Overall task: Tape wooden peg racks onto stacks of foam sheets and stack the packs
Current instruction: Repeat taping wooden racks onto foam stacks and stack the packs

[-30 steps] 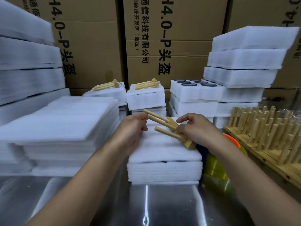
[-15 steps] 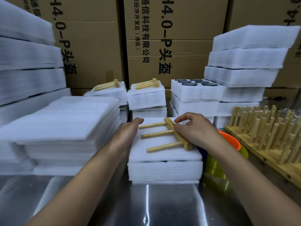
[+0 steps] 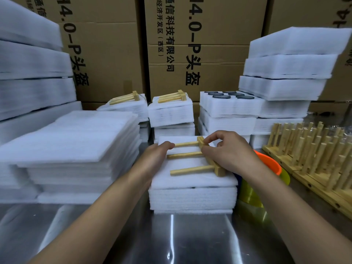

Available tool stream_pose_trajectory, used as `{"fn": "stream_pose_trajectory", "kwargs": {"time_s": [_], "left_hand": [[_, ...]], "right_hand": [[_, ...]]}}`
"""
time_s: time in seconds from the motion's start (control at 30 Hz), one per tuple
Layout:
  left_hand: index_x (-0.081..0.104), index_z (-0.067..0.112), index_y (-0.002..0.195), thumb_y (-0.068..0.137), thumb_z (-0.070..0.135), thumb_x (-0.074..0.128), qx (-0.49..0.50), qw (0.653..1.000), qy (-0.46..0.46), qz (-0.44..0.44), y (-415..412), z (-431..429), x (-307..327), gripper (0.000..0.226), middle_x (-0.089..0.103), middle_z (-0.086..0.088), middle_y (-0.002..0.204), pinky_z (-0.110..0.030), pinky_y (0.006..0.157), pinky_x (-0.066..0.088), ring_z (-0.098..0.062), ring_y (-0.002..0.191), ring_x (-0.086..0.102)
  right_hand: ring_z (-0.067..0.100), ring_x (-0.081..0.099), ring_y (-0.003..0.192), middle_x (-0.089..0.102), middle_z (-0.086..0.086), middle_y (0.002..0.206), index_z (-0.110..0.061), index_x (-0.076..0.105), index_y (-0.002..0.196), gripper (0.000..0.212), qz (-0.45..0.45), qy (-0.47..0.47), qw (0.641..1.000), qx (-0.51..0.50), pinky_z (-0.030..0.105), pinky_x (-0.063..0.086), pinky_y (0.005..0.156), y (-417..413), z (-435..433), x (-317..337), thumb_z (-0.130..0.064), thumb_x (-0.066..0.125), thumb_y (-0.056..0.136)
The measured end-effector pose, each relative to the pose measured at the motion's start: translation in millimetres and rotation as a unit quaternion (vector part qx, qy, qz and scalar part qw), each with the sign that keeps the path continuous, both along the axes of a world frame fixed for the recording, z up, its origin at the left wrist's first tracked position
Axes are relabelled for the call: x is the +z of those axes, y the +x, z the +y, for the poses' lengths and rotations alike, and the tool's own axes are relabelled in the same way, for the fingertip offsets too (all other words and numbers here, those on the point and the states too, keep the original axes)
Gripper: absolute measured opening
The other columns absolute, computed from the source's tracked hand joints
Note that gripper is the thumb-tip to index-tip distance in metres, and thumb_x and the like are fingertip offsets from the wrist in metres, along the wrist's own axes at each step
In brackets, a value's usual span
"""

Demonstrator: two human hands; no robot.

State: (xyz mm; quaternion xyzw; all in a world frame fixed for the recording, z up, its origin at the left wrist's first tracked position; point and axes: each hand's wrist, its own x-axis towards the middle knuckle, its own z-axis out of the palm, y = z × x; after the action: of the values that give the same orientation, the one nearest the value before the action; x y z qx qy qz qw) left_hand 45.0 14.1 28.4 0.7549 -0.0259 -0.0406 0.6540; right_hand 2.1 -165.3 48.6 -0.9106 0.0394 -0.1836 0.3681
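Note:
A wooden peg rack [image 3: 187, 154] with three pegs lies flat on a stack of white foam sheets [image 3: 192, 195] in the middle of the steel table. My right hand [image 3: 228, 151] curls over the rack's base bar, thumb and forefinger pinching its far end. My left hand [image 3: 156, 159] rests at the stack's left edge, fingers touching the tips of the two far pegs. Two packs with racks on top [image 3: 171, 109] [image 3: 125, 105] stand behind.
A large pile of loose foam sheets [image 3: 72, 145] lies to the left. Wooden peg racks [image 3: 312, 149] fill the right side. An orange tub [image 3: 270, 164] and yellow-green tape rolls [image 3: 251, 199] sit right of the stack. Taller foam stacks [image 3: 285, 73] and cardboard boxes [image 3: 200, 44] stand behind.
The rack was held up tilted in both hands a second ago; it now lies flat on the foam stack. My left hand has moved to the peg tips.

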Motion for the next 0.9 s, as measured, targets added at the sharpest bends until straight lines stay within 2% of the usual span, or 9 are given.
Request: {"fn": "stream_pose_trajectory", "kwargs": {"time_s": [0.1, 0.2, 0.23, 0.3, 0.4, 0.53, 0.73, 0.83, 0.9], "left_hand": [[0.061, 0.023, 0.091, 0.087, 0.035, 0.059, -0.007, 1.000, -0.003, -0.001, -4, 0, 2, 0.012, 0.063, 0.011, 0.074, -0.009, 0.033, 0.036, -0.005, 0.062, 0.060], [0.054, 0.018, 0.073, 0.090, 0.026, 0.058, -0.023, 0.999, 0.010, -0.026, -8, 0, 5, 0.018, 0.055, 0.018, 0.041, -0.009, 0.029, 0.031, 0.003, 0.037, 0.053], [0.052, 0.018, 0.070, 0.090, 0.024, 0.058, -0.025, 0.999, 0.011, -0.030, -8, 0, 5, 0.021, 0.052, 0.019, 0.036, -0.009, 0.029, 0.030, 0.004, 0.033, 0.050], [0.052, 0.018, 0.069, 0.090, 0.023, 0.058, -0.028, 0.999, 0.013, -0.033, -9, 0, 6, 0.022, 0.051, 0.019, 0.035, -0.009, 0.029, 0.030, 0.005, 0.032, 0.050], [0.053, 0.018, 0.070, 0.091, 0.024, 0.057, -0.030, 0.999, 0.014, -0.035, -9, 0, 5, 0.021, 0.052, 0.021, 0.037, -0.009, 0.030, 0.032, 0.006, 0.034, 0.051], [0.055, 0.018, 0.071, 0.090, 0.025, 0.056, -0.027, 0.999, 0.009, -0.033, -9, 0, 6, 0.021, 0.053, 0.022, 0.038, -0.009, 0.030, 0.032, 0.007, 0.035, 0.051], [0.056, 0.018, 0.071, 0.091, 0.025, 0.056, -0.029, 0.999, 0.006, -0.028, -11, -1, 7, 0.021, 0.055, 0.021, 0.041, -0.008, 0.031, 0.033, 0.008, 0.037, 0.052], [0.057, 0.018, 0.070, 0.090, 0.026, 0.057, -0.018, 0.999, 0.009, -0.027, -10, 0, 7, 0.022, 0.059, 0.010, 0.051, -0.008, 0.031, 0.033, 0.008, 0.036, 0.051], [0.057, 0.018, 0.069, 0.090, 0.026, 0.057, -0.018, 0.999, 0.011, -0.025, -11, 0, 7, 0.022, 0.060, 0.009, 0.053, -0.008, 0.031, 0.032, 0.006, 0.035, 0.051]], "right_hand": [[0.004, 0.041, 0.038, 0.048, -0.009, 0.046, -0.028, 0.065, 0.089, 0.012, -0.001, 0.004, 1.000, -0.001, 0.022, 0.030, 0.046, -1, 2, 0, -0.034, 0.064, 0.079], [0.001, 0.043, 0.037, 0.046, -0.008, 0.044, -0.028, 0.066, 0.087, 0.009, 0.007, -0.008, 1.000, 0.008, 0.020, 0.028, 0.045, -2, 3, 1, -0.034, 0.064, 0.080], [0.000, 0.044, 0.038, 0.045, -0.009, 0.042, -0.029, 0.065, 0.086, 0.008, 0.010, -0.016, 1.000, 0.013, 0.018, 0.027, 0.044, -3, 3, 1, -0.034, 0.063, 0.080], [0.002, 0.047, 0.044, 0.048, -0.009, 0.044, -0.029, 0.066, 0.085, 0.009, 0.009, -0.026, 0.999, 0.016, 0.018, 0.028, 0.044, -4, 2, 4, -0.036, 0.062, 0.081], [0.009, 0.049, 0.056, 0.057, -0.006, 0.062, -0.026, 0.065, 0.075, 0.019, -0.025, 0.003, 0.999, -0.025, 0.026, 0.031, 0.050, -9, -8, 15, -0.044, 0.064, 0.081], [0.011, 0.051, 0.064, 0.057, -0.005, 0.068, -0.021, 0.057, 0.067, 0.027, -0.054, -0.100, 0.984, -0.137, 0.026, 0.032, 0.052, -21, -40, 30, -0.044, 0.065, 0.079], [0.020, 0.055, 0.066, 0.060, 0.006, 0.071, -0.009, 0.059, 0.074, 0.038, 0.133, -0.202, 0.959, -0.148, 0.029, 0.038, 0.054, -30, -56, 32, -0.046, 0.065, 0.079], [0.020, 0.056, 0.069, 0.060, 0.005, 0.076, -0.012, 0.057, 0.075, 0.044, 0.192, -0.218, 0.951, -0.110, 0.028, 0.038, 0.054, -29, -46, 30, -0.055, 0.067, 0.075], [0.017, 0.051, 0.064, 0.057, 0.002, 0.075, -0.016, 0.054, 0.074, 0.046, 0.214, -0.223, 0.947, -0.081, 0.028, 0.035, 0.051, -30, -39, 30, -0.060, 0.065, 0.074]]}}
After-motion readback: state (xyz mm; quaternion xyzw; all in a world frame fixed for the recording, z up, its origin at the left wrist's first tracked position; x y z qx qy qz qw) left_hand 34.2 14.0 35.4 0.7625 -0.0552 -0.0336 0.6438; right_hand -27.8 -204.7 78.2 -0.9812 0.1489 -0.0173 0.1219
